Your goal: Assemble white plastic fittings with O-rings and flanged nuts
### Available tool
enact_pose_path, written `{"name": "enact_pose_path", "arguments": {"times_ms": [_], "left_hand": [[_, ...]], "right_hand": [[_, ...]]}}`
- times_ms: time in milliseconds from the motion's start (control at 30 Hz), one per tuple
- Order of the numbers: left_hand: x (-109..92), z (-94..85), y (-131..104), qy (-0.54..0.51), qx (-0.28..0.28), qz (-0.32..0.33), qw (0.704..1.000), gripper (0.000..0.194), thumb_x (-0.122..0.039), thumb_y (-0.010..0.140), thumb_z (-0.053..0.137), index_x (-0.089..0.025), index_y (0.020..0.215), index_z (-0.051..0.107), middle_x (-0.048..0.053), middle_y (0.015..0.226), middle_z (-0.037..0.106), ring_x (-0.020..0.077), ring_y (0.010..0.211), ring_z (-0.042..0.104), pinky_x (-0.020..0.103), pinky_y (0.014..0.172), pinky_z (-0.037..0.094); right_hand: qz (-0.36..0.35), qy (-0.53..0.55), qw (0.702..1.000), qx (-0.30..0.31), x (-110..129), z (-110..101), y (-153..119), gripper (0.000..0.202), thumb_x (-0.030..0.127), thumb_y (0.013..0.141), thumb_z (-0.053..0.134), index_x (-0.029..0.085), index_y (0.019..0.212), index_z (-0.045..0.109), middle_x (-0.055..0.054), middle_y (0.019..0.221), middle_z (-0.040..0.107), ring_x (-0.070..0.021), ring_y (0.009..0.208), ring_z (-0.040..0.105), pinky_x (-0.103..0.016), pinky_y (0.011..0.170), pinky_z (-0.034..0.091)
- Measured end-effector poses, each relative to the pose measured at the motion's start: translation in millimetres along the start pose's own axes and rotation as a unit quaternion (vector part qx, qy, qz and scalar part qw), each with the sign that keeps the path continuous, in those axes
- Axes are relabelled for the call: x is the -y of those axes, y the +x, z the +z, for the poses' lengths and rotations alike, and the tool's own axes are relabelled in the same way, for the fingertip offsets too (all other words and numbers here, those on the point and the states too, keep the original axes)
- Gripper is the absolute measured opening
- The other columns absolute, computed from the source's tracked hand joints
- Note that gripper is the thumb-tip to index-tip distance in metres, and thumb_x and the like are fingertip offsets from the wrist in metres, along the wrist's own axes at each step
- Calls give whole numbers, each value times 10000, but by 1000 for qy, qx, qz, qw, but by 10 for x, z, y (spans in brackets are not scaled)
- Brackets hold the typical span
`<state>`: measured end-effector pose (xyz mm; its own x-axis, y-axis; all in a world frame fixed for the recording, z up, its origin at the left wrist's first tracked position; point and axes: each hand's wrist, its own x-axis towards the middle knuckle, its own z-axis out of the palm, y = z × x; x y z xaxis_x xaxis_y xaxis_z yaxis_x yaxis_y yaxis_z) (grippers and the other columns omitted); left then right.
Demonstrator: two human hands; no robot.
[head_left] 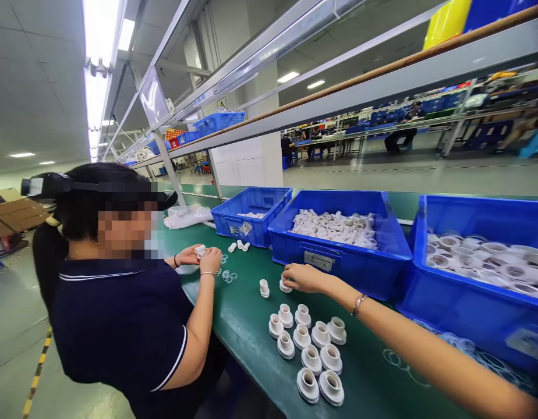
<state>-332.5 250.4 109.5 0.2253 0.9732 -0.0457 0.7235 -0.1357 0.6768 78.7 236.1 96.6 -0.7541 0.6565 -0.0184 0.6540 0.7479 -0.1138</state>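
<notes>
My right hand (306, 278) reaches in from the lower right, with a bracelet on its wrist. Its fingers are closed on a white flanged part (285, 286), partly hidden under them, at the green tabletop (243, 314). Just left of it stands a narrower white fitting (264, 288). Nearer the table's front edge, several white flanged parts (311, 359) stand upright in a loose group. My left hand is out of view.
At left, a person (120, 302) holds a white fitting (200, 251) in both hands, near clear rings (226, 276). Blue bins (339, 270) of white parts line the table's back. More rings lie at right (482, 355). A shelf rail (321, 102) runs above.
</notes>
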Motion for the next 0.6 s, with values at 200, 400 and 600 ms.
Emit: {"name": "enact_pose_path", "arguments": {"times_ms": [200, 400, 600], "left_hand": [[305, -436, -51, -289, 48, -73, 953, 330, -442, 955, 589, -130, 1046, 643, 70, 1086, 676, 188, 1000, 649, 416, 929, 542], [271, -292, -214, -427, 39, -124, 895, 190, -225, 1010, 478, -137, 1092, 625, 44, 1055, 725, 122, 1011, 684, 327, 989, 485], [-57, -178, -494, -442, -34, -118, 889, 89, -188, 938, 586, -204, 1014, 632, -21, 931, 729, 111, 893, 674, 261, 825, 538]], "right_hand": [[87, -3, 996, -20, -319, 26, -1044, 149, 161, 975, 540, 145, 935, 684, -83, 987, 658, -210, 857, 646, -331, 735, 512], [100, 23, 993, -62, -24, -115, -1930, 281, 275, 1013, 436, 179, 1007, 699, -130, 1157, 631, -268, 948, 667, -363, 753, 529], [3, 37, 998, -60, 510, -183, -2138, 194, 255, 994, 523, 203, 969, 708, -93, 1398, 532, -251, 1143, 594, -375, 897, 517]]}}
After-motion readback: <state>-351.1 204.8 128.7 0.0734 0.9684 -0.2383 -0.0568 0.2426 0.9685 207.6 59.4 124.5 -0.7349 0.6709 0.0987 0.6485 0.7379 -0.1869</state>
